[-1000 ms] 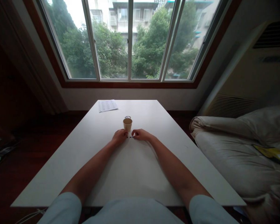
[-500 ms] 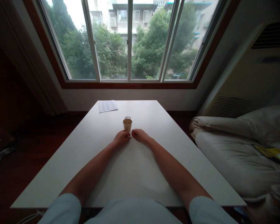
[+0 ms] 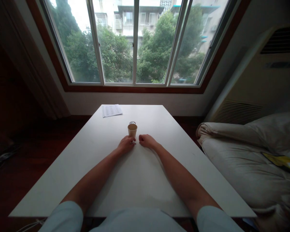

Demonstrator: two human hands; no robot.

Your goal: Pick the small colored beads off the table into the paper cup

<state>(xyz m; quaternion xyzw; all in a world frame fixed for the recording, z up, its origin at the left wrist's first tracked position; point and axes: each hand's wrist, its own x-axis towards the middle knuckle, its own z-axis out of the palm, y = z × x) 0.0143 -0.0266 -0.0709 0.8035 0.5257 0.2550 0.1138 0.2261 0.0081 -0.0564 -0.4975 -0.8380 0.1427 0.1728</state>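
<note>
A tan paper cup [image 3: 132, 129] stands upright on the white table [image 3: 140, 180], its open top showing. My left hand [image 3: 126, 144] is just in front of the cup, hiding part of its lower side; whether they touch I cannot tell. Its fingers are curled together, and a small dark thing [image 3: 134, 143] shows at the fingertips, too small to name. A short gap to the right, my right hand [image 3: 147, 141] rests closed with its fingers curled in. What it holds, if anything, is hidden.
Behind the cup lies a thin dark ring-shaped object [image 3: 132, 122]. Sheets of printed paper [image 3: 112, 111] are at the table's far left corner. A cushioned beige sofa [image 3: 234, 161] stands right of the table, and a window [image 3: 135, 88] is beyond it.
My right hand has shifted slightly right, widening the gap to my left hand. The left hand's fingers have moved a little; the cup stays in place.
</note>
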